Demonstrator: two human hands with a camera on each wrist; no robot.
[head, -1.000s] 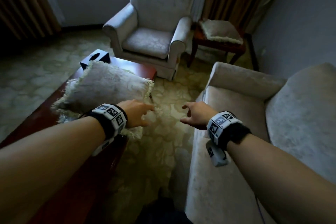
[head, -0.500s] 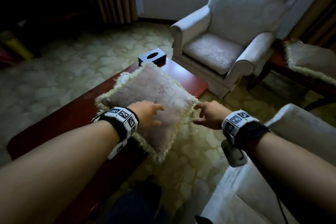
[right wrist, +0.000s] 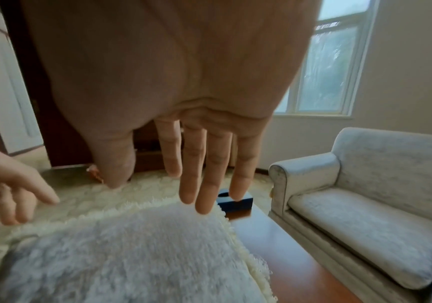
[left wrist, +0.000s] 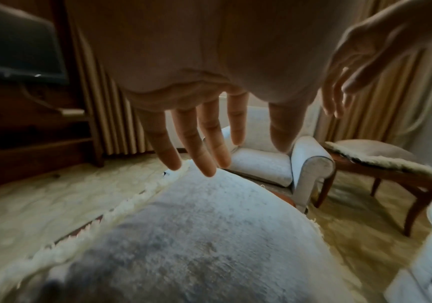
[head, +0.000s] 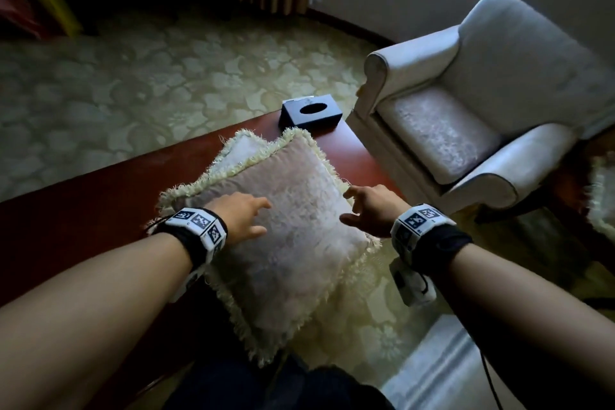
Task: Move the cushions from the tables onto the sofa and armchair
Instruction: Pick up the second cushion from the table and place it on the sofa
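Head view, left to right. Your left hand [head: 241, 221] hangs over the near-left part of the top cushion [head: 286, 226], fingers spread and nearly straight, holding nothing. The left wrist view shows the fingertips [left wrist: 207, 164] above the pile; whether they touch it cannot be told. That cushion lies on the red-brown coffee table [head: 83, 210], with its near corner overhanging the table edge toward you. A second cushion [head: 238, 151] lies beneath it, with only its far-left corner showing. Beyond both, at the table's far end, stands a dark tissue box [head: 309, 111], apart from the cushions.

Your right hand [head: 372, 210] hovers at the cushion's right edge, by the fringe [head: 332, 173], fingers loosely spread and slightly bent, thumb apart, gripping nothing. The right wrist view confirms the fingers [right wrist: 204, 184] are extended above the plush face.

To the right stands the armchair [head: 482, 116], seat unoccupied. A sliver of pale upholstery at the lower right is likely the sofa [head: 442, 369]. At the far right edge, a further cushion [left wrist: 375, 155] rests on a small side table [left wrist: 396, 180], plainer in the left wrist view.

Assessment: the cushion should be light, soft and compliant; it will sag if lifted by one corner, and the fringe would probably give a poor hold. Take it by two opposite edges, fingers under the seam and thumbs on top, pinching filling and not trim. Lift straight up so the lower cushion is not dragged along or the box disturbed.
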